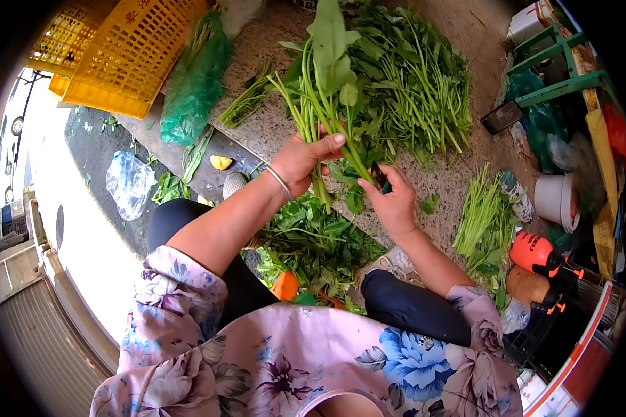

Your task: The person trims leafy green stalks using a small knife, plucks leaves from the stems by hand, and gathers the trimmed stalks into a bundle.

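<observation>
My left hand (302,158) is closed around a small bunch of water spinach (321,90), with its broad leaves pointing away from me and the stem ends toward me. Close by on the right, my right hand (394,203) grips a small knife (380,178), dark and mostly hidden by the fingers. Its thumb and blade are at the lower end of one stem. Beyond both hands lies a large heap of water spinach (417,90) on the concrete. Loose leaves and trimmings (320,233) are piled between my feet, below the hands.
Yellow plastic crates (135,59) stand at upper left beside a green plastic bag (196,83) of greens. A separate bundle of stems (478,212) lies to the right. Farther right are a phone (502,117), a white tub (556,198) and an orange spray bottle (533,253).
</observation>
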Tool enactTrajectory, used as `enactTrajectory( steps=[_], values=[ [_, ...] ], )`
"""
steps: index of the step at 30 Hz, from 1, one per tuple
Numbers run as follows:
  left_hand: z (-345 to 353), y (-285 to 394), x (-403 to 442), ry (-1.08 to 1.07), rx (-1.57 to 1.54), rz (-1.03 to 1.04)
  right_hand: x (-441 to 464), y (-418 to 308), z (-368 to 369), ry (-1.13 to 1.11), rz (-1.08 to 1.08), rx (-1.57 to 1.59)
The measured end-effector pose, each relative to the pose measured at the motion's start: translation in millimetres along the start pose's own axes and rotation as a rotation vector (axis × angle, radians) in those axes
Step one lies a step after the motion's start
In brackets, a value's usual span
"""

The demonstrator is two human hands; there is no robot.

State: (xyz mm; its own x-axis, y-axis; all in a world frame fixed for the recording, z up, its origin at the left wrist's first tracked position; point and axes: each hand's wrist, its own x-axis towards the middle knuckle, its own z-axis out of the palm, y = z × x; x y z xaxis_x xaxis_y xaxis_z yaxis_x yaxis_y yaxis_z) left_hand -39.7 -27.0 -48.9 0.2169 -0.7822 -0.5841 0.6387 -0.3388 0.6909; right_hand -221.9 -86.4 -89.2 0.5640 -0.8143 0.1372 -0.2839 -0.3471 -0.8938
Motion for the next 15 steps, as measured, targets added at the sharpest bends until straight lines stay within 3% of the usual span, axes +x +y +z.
enactTrajectory(
  steps=[2,4,5,8,15],
  values=[
    [-4.0,0.5,2.1,-0.013,0.007,-0.009,0.4,-1.6,-2.9,0.001,-0.048,-0.076],
    [-7.1,1.5,3.6,-0.032,0.018,-0.011,2.5,-2.2,-6.2,-0.259,0.153,0.107],
    [-8.2,0.8,3.8,-0.035,-0.014,-0.023,5.7,-2.1,-7.9,-0.255,0.158,0.107],
    [-8.7,-1.9,2.4,-0.082,0.036,-0.048,21.3,-0.5,-14.5,-0.441,0.631,0.707],
    [-3.3,-6.1,1.7,-0.139,0.142,-0.069,37.0,-12.2,-3.1,-0.315,0.673,0.744]
  ],
)
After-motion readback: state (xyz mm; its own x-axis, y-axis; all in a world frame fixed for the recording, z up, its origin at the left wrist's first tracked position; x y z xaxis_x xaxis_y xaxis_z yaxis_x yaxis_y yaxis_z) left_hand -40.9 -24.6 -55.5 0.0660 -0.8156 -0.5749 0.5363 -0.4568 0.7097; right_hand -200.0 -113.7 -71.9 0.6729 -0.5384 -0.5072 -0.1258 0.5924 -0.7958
